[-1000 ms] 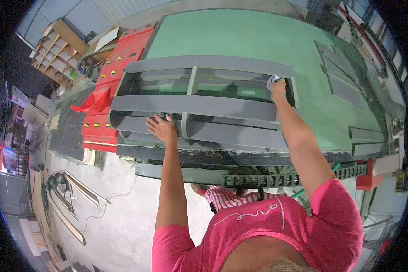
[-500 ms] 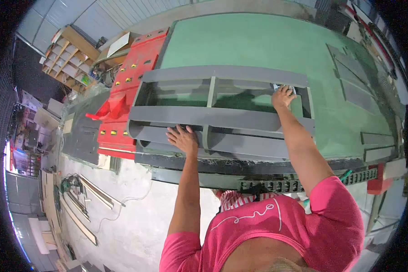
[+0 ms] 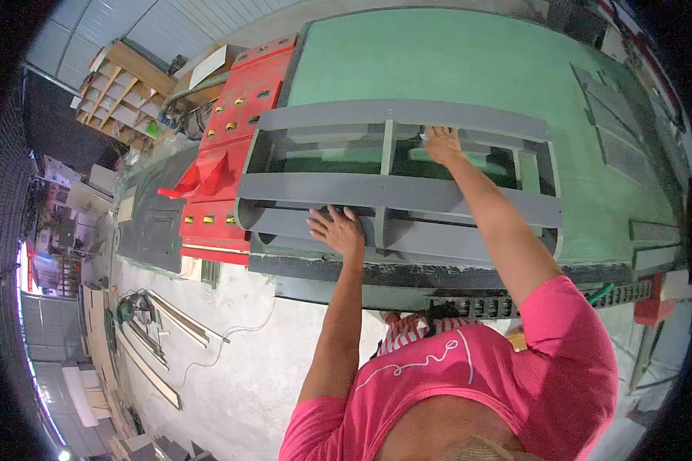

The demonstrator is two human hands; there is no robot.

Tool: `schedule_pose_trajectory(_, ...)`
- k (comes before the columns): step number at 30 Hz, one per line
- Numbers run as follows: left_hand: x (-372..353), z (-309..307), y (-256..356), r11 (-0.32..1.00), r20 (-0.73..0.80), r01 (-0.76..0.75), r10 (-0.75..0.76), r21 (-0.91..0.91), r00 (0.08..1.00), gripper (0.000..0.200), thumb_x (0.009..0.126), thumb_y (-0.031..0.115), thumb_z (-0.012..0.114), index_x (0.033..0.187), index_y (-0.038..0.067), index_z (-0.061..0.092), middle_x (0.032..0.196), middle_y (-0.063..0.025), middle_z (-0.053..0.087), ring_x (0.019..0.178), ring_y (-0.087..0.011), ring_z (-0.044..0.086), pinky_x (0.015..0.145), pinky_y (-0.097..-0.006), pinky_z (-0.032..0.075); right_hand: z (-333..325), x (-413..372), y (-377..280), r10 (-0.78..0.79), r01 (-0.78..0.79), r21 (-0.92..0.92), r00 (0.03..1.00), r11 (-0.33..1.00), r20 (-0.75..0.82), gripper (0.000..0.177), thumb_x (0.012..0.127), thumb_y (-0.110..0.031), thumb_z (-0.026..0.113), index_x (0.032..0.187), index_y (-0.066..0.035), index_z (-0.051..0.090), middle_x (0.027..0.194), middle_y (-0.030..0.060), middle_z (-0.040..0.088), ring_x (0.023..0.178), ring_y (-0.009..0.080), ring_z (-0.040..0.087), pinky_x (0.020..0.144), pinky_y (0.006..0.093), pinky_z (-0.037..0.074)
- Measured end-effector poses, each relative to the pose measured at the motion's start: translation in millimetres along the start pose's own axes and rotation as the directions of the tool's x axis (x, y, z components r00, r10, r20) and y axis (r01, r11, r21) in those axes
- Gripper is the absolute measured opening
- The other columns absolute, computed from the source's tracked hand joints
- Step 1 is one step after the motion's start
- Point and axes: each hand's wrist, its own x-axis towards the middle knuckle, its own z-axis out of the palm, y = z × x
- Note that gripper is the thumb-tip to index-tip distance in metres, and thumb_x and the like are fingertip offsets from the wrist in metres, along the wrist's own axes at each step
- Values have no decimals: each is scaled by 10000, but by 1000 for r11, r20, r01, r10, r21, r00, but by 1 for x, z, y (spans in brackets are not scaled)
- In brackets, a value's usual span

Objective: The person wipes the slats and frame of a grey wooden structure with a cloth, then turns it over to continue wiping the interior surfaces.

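Observation:
A grey shelf unit [image 3: 323,187] with long boards and cross dividers lies on the green-topped table [image 3: 438,61]. My left hand [image 3: 337,233] rests with spread fingers on its near board, left of the middle divider. Reaching over the unit, my right hand [image 3: 441,144] is inside the far compartment, just right of the middle divider [image 3: 387,150]. It presses a small whitish cloth, mostly hidden under the fingers, against the inner side by the far board [image 3: 469,121].
A red machine bed [image 3: 238,115] with yellow-marked slots adjoins the table at the left. Grey panels [image 3: 619,134] lie on the table's right side. Wooden strips [image 3: 150,369] and a cable are on the floor at lower left. Wooden pigeonhole shelving [image 3: 119,92] stands behind.
My right hand has slid left with the cloth, from the unit's right end towards the middle divider. My left hand stays on the near board. The view has shifted slightly.

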Motion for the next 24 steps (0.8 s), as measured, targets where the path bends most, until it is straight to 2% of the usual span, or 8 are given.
schedule_pose_trajectory(1, 0, -1, 1, 1000, 6, 10, -10, -7, 1000, 460, 901, 392, 441, 1198, 57, 546, 1393, -254, 319, 1276, -476, 277, 1010, -608, 217, 4, 4, -8, -2, 2, 1, 1000, 1000, 1, 536, 943, -288, 348, 1416, -66, 228, 1476, 106, 227, 1358, 277, 218, 1095, 477, 165)
schedule_pose_trajectory(3, 2, -1, 2, 1000, 18, 19, -19, 2, 1000, 461, 897, 393, 446, 1204, 63, 545, 1394, -252, 318, 1279, -475, 274, 1015, -602, 220, 18, 15, -28, -124, 115, -57, 972, 992, -198, 505, 936, -230, 331, 1403, -58, 249, 1459, 118, 269, 1344, 276, 253, 1098, 470, 179)
schedule_pose_trajectory(10, 2, -1, 0, 998, 34, 47, -45, -45, 998, 479, 890, 397, 458, 1229, 65, 528, 1407, -260, 292, 1291, -475, 251, 1037, -582, 207, 31, 41, -43, -238, 246, 25, 955, 969, -176, 571, 840, -112, 515, 1361, -40, 293, 1374, 159, 391, 1299, 309, 326, 1076, 466, 240)
schedule_pose_trajectory(13, 1, -1, -2, 997, 53, 46, -43, -63, 998, 477, 890, 385, 467, 1232, 57, 522, 1404, -273, 286, 1294, -476, 240, 1044, -579, 186, 28, 34, -45, -225, 256, 74, 930, 964, -290, 590, 778, -67, 583, 1318, -20, 351, 1264, 196, 490, 1178, 350, 468, 993, 455, 371)
schedule_pose_trajectory(15, 3, -2, 1, 996, 55, 64, -61, -54, 997, 482, 874, 379, 474, 1246, 76, 517, 1423, -249, 274, 1317, -450, 218, 1054, -564, 168, 10, 27, -54, -158, 189, 209, 975, 960, -157, 537, 773, -48, 571, 1275, 6, 388, 1122, 229, 570, 1032, 379, 563, 859, 452, 470)
schedule_pose_trajectory(19, 3, -5, 2, 995, 68, 87, -84, -45, 994, 489, 868, 378, 479, 1248, 72, 512, 1418, -248, 286, 1315, -451, 221, 1055, -563, 168, 8, 19, -72, -65, 125, 298, 977, 946, -204, 418, 762, -74, 570, 1162, 32, 505, 1030, 248, 602, 959, 389, 593, 786, 468, 490)
schedule_pose_trajectory(21, 3, -3, -1, 997, 33, 54, -52, -60, 998, 496, 864, 377, 480, 1250, 66, 507, 1412, -250, 296, 1314, -452, 224, 1055, -563, 167, 15, 19, -79, 15, -50, 446, 997, 893, 82, 330, 742, -128, 576, 1023, 44, 596, 1017, 257, 606, 954, 405, 587, 797, 465, 478)
schedule_pose_trajectory(24, 3, -2, -2, 996, 34, 64, -62, -66, 998, 490, 864, 366, 493, 1250, 65, 504, 1413, -255, 287, 1308, -459, 226, 1049, -565, 174, 25, -1, -82, 62, -27, 496, 997, 868, -55, 298, 712, -164, 576, 905, 55, 635, 1028, 247, 607, 957, 399, 587, 798, 452, 472)
